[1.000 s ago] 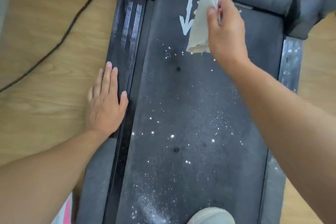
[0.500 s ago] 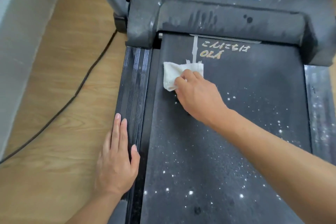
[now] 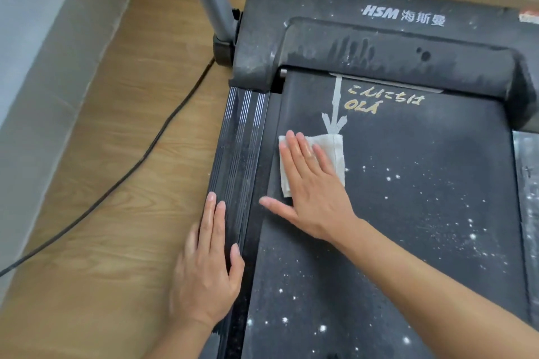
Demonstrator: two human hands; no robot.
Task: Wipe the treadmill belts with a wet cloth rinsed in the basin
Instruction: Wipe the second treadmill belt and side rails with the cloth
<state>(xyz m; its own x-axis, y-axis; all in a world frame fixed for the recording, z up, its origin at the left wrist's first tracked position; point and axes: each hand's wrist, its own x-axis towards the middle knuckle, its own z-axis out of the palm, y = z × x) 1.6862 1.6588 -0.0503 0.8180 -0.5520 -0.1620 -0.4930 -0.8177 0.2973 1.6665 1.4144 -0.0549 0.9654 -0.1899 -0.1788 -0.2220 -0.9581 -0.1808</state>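
white cloth (image 3: 338, 151) lies flat on the dusty black belt (image 3: 408, 213).
right hand (image 3: 313, 192) presses it, fingers spread; left hand (image 3: 207, 265) rests flat and open on the side rail (image 3: 242, 137).

The belt (image 3: 408, 213) is black, speckled with white dots, and carries a pale arrow (image 3: 335, 114) and yellowish lettering (image 3: 385, 99). The cloth (image 3: 335, 151) is off-white. The side rail (image 3: 242, 154) is black with thin silver stripes. The floor (image 3: 116, 183) is light wood grain; the cable (image 3: 145, 154) is black.
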